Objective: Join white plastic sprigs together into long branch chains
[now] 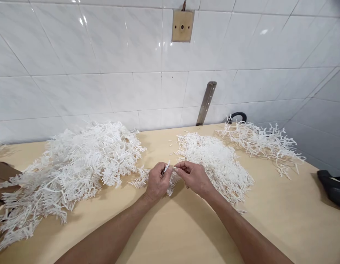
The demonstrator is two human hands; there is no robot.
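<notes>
My left hand [156, 184] is closed on a white branched plastic piece [167, 166], its tip poking up between thumb and forefinger. Close beside it, my right hand [194, 178] pinches a tiny white bit at thumb and fingertip, too small to tell whether it is joined to the piece. A large tangled heap of white branched plastic pieces [90, 157] spreads to the left. Just beyond and right of my right hand lies a pile of short loose white plastic sticks [214, 156]. More of the white branches hang below my left hand, partly hidden by it.
Bare-looking white branched frames [260, 141] lie at the back right of the wooden table [175, 227]. A metal strip [206, 103] leans on the tiled wall. A black curved handle [238, 116] shows behind the frames. Another black object [333, 189] sits at the right edge, a brown box [4, 178] at the left.
</notes>
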